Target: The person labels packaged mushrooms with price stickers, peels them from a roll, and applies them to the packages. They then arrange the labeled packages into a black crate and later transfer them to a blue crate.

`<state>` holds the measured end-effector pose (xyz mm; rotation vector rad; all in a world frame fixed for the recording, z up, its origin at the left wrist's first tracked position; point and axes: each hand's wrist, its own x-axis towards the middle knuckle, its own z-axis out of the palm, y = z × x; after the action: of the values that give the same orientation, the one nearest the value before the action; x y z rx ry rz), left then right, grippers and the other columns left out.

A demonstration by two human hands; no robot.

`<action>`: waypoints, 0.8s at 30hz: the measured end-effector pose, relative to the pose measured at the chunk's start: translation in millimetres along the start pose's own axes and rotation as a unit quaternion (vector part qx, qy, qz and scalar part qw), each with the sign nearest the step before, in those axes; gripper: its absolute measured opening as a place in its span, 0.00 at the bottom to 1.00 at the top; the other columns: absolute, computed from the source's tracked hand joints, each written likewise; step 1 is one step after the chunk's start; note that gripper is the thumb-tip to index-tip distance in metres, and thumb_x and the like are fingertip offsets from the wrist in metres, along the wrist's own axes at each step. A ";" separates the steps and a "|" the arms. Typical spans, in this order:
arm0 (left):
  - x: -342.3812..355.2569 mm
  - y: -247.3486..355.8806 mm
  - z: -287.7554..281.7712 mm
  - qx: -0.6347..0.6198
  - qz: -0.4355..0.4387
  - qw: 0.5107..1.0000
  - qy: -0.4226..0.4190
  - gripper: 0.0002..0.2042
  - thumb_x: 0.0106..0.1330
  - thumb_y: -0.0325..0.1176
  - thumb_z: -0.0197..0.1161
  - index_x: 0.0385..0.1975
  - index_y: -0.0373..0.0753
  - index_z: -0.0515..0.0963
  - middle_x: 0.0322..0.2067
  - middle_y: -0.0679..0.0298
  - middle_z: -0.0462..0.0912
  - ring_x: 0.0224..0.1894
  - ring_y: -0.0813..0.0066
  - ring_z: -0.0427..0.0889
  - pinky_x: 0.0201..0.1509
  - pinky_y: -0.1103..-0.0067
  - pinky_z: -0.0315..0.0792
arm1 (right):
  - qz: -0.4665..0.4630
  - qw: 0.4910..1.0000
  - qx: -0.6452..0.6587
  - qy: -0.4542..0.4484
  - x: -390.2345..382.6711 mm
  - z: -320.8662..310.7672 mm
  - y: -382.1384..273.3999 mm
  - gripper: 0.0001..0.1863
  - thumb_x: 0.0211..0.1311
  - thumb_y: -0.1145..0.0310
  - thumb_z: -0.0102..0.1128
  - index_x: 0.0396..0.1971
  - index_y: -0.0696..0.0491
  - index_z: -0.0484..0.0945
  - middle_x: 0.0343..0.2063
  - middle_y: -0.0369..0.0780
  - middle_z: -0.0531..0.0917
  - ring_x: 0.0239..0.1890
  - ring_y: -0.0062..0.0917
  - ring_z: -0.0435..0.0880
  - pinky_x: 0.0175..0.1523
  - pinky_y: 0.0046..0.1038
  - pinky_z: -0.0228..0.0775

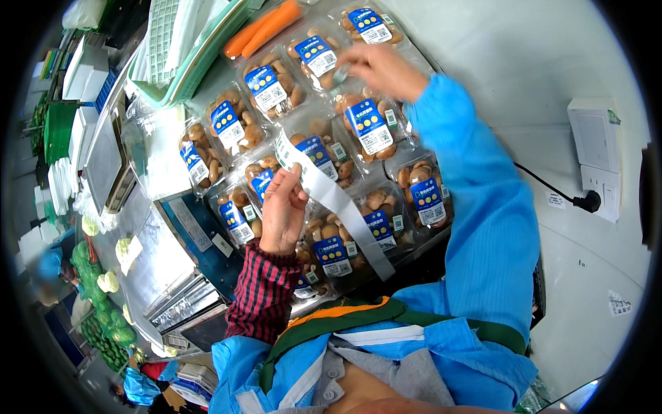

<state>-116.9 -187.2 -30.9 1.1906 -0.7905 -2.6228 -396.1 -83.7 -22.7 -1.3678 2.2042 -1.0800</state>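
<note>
My left hand (283, 207) pinches a long white strip of labels (338, 195). The strip bears small green-and-white labels near its upper end and hangs down over the packs toward my body. My right hand (383, 69), somewhat blurred, reaches over the far packs with its fingertips together at a small pale label (339, 74). Below those fingertips is a clear pack of brown mushrooms (318, 58) with a blue-and-white label. Several more such packs lie in rows, among them one mushroom pack (369, 127) that also carries a small green-and-white sticker.
Carrots in a clear wrap (263, 29) lie at the far edge beside a green plastic basket (181, 79). A white wall on the right has a socket with a black plug (587, 201). At left are a metal table (155, 259), cabbages and green net bags (86, 272); other people work there.
</note>
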 end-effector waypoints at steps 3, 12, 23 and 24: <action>-4.9 -1.0 4.7 0.012 -0.015 1.000 0.000 0.05 0.64 0.24 0.59 0.38 0.38 0.78 0.31 0.70 0.81 0.26 0.90 0.75 0.28 0.91 0.70 | -0.106 0.974 -0.202 -0.005 46.0 -14.2 54.5 0.15 0.57 0.76 0.56 0.45 0.53 0.71 0.34 0.47 0.80 0.39 0.41 0.80 0.43 0.38 0.71; -11.3 -3.1 2.4 -0.004 -0.047 0.998 -0.041 0.09 0.64 0.21 0.55 0.43 0.35 0.75 0.39 0.63 0.81 0.37 0.78 0.81 0.44 0.83 0.79 | -0.136 0.947 -0.274 -0.094 97.7 14.2 80.8 0.20 0.56 0.79 0.54 0.50 0.51 0.68 0.38 0.46 0.80 0.44 0.40 0.79 0.46 0.40 0.71; -6.7 11.0 10.8 0.049 0.038 0.998 0.019 0.05 0.67 0.34 0.57 0.38 0.43 0.75 0.35 0.69 0.81 0.28 0.76 0.80 0.33 0.80 0.75 | -0.104 0.966 -0.231 -0.042 37.2 28.2 38.9 0.15 0.56 0.71 0.59 0.45 0.51 0.77 0.40 0.41 0.80 0.40 0.34 0.80 0.44 0.34 0.73; -2.9 13.1 6.0 0.045 0.044 0.998 0.020 0.05 0.66 0.33 0.57 0.39 0.43 0.75 0.34 0.69 0.81 0.28 0.76 0.80 0.32 0.81 0.74 | -0.040 0.992 -0.088 -0.078 26.2 29.4 8.2 0.16 0.56 0.70 0.60 0.46 0.51 0.77 0.39 0.41 0.80 0.40 0.33 0.80 0.44 0.33 0.73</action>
<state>-120.3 -194.9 -18.9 1.1970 -0.9399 -2.5088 -395.6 -117.0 -45.4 -1.5687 2.1885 -0.7890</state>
